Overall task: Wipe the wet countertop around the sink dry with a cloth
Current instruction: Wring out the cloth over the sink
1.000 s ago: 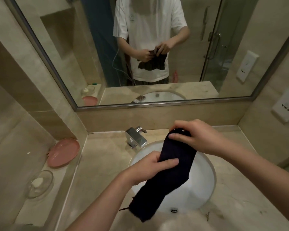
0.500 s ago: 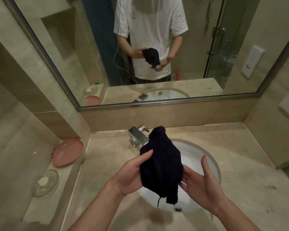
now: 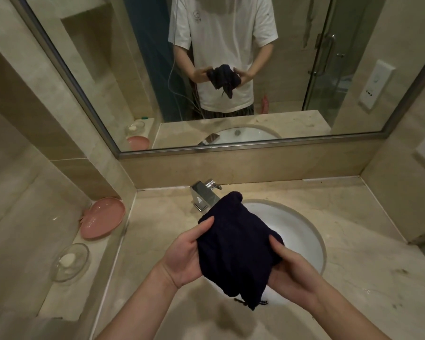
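Dark navy cloth (image 3: pixel 233 249), bunched and doubled over, held above the near half of the sink (image 3: pixel 302 231), clear of any surface. Gripped on both flanks: left hand (image 3: pixel 182 256) cupped under the left edge, thumb pressed over the top fold, fingers (image 3: pixel 204 224) curled round the fabric; right hand (image 3: pixel 292 268) likewise, thumb on the right edge, palm beneath. Held so, most likely, to gather the loose fabric into a pad thick enough to press flat and soak water. A frayed thread dangling from the lowest corner, over the basin.

Beige marble tabletop (image 3: pixel 165 241) around the sink not yet touched by the cloth; wiping judged not begun. Sheen on the stone left of the sink faint, wetness hard to confirm from this view.

Beyond the cloth, at the sink's back rim, a square chrome faucet (image 3: pixel 201 195), partly hidden by the top fold. Well left of the sink, on a raised side ledge, a pink dish (image 3: pixel 101 219) and a clear glass soap dish (image 3: pixel 70 262) with a white bar, set off the wet zone and out of the wiping path. Farthest, behind the sink, a mirror (image 3: pixel 231 69) reflecting the same two-handed hold against a white shirt.
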### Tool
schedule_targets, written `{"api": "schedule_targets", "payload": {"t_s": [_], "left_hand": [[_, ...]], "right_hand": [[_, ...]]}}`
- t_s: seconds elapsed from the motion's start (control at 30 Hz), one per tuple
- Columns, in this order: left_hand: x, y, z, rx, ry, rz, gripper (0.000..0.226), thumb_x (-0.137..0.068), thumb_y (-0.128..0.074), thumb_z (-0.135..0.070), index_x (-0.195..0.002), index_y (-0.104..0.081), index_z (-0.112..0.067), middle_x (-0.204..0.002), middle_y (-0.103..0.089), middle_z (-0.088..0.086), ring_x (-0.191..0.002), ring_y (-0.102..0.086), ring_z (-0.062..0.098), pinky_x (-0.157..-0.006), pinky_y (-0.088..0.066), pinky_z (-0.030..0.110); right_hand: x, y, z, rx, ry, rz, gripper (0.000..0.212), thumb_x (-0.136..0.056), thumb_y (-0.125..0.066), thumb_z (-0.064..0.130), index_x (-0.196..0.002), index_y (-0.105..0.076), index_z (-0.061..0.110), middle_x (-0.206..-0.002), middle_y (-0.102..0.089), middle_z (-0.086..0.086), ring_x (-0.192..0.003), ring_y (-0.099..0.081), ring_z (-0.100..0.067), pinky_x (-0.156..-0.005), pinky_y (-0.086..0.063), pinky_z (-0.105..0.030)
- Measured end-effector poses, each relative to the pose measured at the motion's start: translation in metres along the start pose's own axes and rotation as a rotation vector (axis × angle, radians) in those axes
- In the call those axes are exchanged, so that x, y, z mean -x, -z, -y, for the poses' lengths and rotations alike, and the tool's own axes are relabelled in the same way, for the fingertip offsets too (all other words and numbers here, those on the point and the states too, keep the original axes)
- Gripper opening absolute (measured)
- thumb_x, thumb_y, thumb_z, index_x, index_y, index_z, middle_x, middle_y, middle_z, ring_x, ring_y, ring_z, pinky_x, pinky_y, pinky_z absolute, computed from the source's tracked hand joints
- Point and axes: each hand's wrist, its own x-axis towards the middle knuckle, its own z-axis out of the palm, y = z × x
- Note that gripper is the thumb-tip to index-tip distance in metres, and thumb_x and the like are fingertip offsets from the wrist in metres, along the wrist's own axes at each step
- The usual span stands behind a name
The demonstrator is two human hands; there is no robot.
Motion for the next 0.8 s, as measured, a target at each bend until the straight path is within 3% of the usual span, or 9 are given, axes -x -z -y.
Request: {"api": "schedule_targets", "payload": {"t_s": [0.1,0.17,0.23,0.3,0.43,0.57,0.67,0.73,0.8], "left_hand": [[0.004,0.003,-0.008,-0.222,0.037,-0.174,0.043,-0.098,-0.055,-0.032,-0.134,-0.064,-0.01,-0.138,-0.063,0.011,-0.128,-0.06,0.025,-0.101,-0.051,0.035],[0.004,0.007,-0.012,-0.485,0.044,-0.3,0.036,-0.101,-0.051,-0.033,-0.13,-0.064,-0.016,-0.128,-0.07,0.004,-0.12,-0.066,0.02,-0.096,-0.052,0.034],[0.003,0.011,-0.013,-0.744,0.036,-0.362,0.032,-0.103,-0.051,-0.037,-0.125,-0.068,-0.021,-0.119,-0.074,0.0,-0.111,-0.069,0.016,-0.091,-0.053,0.033],[0.001,0.019,-0.01,-0.843,0.015,-0.397,0.029,-0.1,-0.059,-0.036,-0.118,-0.073,-0.018,-0.111,-0.076,0.002,-0.104,-0.072,0.018,-0.089,-0.056,0.033],[-0.005,0.029,0.0,-0.766,-0.051,-0.481,0.039,-0.08,-0.082,-0.012,-0.116,-0.066,-0.009,-0.102,-0.078,0.008,-0.096,-0.074,0.019,-0.085,-0.055,0.027],[-0.011,0.031,0.006,-0.961,-0.212,-0.622,0.064,-0.073,-0.087,-0.007,-0.12,-0.054,-0.034,-0.089,-0.076,0.002,-0.081,-0.073,0.016,-0.076,-0.051,0.018],[-0.014,0.03,0.006,-1.198,-0.32,-0.609,0.029,-0.079,-0.084,-0.016,-0.101,-0.077,-0.032,-0.077,-0.074,-0.012,-0.069,-0.066,0.001,-0.067,-0.046,0.014],[-0.014,0.03,0.005,-1.312,-0.37,-0.625,0.01,-0.081,-0.083,-0.024,-0.084,-0.078,-0.033,-0.075,-0.07,-0.019,-0.07,-0.062,-0.002,-0.066,-0.042,0.015],[-0.012,0.034,0.0,-1.408,-0.402,-0.592,0.008,-0.084,-0.08,-0.033,-0.081,-0.074,-0.035,-0.097,-0.063,-0.02,-0.092,-0.059,-0.003,-0.078,-0.042,0.014]], "right_hand": [[0.011,-0.002,0.017,0.204,0.146,-0.12,0.048,-0.08,-0.08,0.025,-0.123,-0.07,0.006,-0.127,-0.068,-0.016,-0.115,-0.067,-0.029,-0.095,-0.054,-0.041],[0.02,-0.004,0.028,0.471,0.22,-0.171,0.032,-0.092,-0.061,0.02,-0.121,-0.07,0.008,-0.117,-0.072,-0.015,-0.104,-0.072,-0.024,-0.081,-0.057,-0.03],[0.026,-0.007,0.037,0.745,0.282,-0.246,0.021,-0.094,-0.063,0.021,-0.109,-0.075,0.015,-0.104,-0.076,-0.01,-0.088,-0.073,-0.019,-0.073,-0.055,-0.028],[0.025,-0.006,0.044,0.901,0.337,-0.347,0.014,-0.092,-0.068,0.021,-0.103,-0.077,0.017,-0.097,-0.078,-0.003,-0.088,-0.074,-0.02,-0.077,-0.056,-0.032],[0.023,-0.001,0.049,0.979,0.379,-0.457,0.011,-0.088,-0.075,0.014,-0.098,-0.074,0.016,-0.087,-0.078,0.0,-0.078,-0.074,-0.017,-0.063,-0.055,-0.022],[0.02,0.009,0.054,1.173,0.306,-0.553,0.035,-0.081,-0.083,0.015,-0.107,-0.062,0.022,-0.088,-0.078,0.007,-0.077,-0.072,-0.004,-0.067,-0.051,-0.021],[0.02,0.014,0.061,1.38,0.362,-0.609,0.053,-0.08,-0.084,0.025,-0.116,-0.046,0.034,-0.088,-0.075,0.012,-0.081,-0.069,-0.001,-0.07,-0.048,-0.021],[0.02,0.016,0.066,1.566,0.406,-0.533,0.041,-0.082,-0.081,0.03,-0.112,-0.054,0.04,-0.092,-0.07,0.016,-0.09,-0.065,-0.004,-0.077,-0.048,-0.023],[0.021,0.016,0.069,1.826,0.418,-0.436,0.022,-0.082,-0.079,0.036,-0.097,-0.064,0.038,-0.098,-0.059,0.021,-0.097,-0.057,-0.006,-0.078,-0.041,-0.018]]}}
